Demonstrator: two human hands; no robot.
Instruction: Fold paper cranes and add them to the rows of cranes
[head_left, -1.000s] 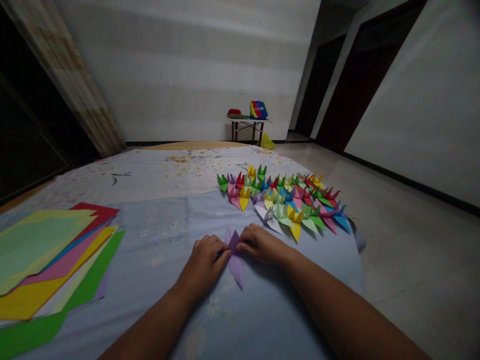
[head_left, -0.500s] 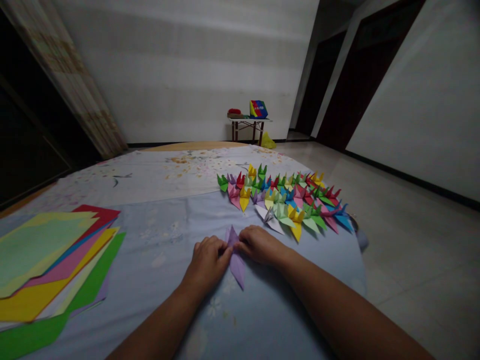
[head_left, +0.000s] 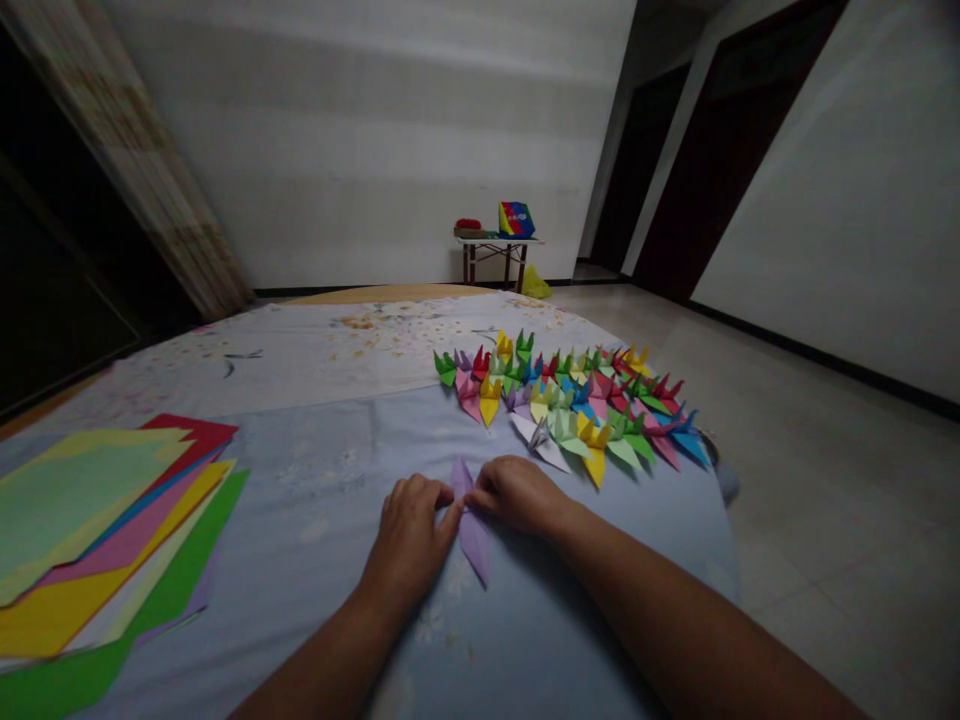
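A narrow, diamond-shaped piece of folded purple origami paper (head_left: 474, 547) lies on the blue cloth in front of me, one point toward me and the other away. My left hand (head_left: 414, 520) pinches its left edge near the middle, thumb and index finger closed on it. From the other side my right hand (head_left: 514, 492) grips the same middle part, fingertips pressed together. The fingertips hide the creases there. Beyond my right hand stand several rows of folded paper cranes (head_left: 595, 447) in many colours.
Left of my hands lies a fanned stack of coloured paper sheets (head_left: 142, 530). A floral cloth (head_left: 300, 340) covers the far part of the table. Against the back wall stands a small table (head_left: 499, 241) with a colourful bag (head_left: 517, 219).
The upper point of the purple paper looks narrower, its two layers now closer together. Both hands keep their pinch with only slight finger movement. The view has shifted slightly.
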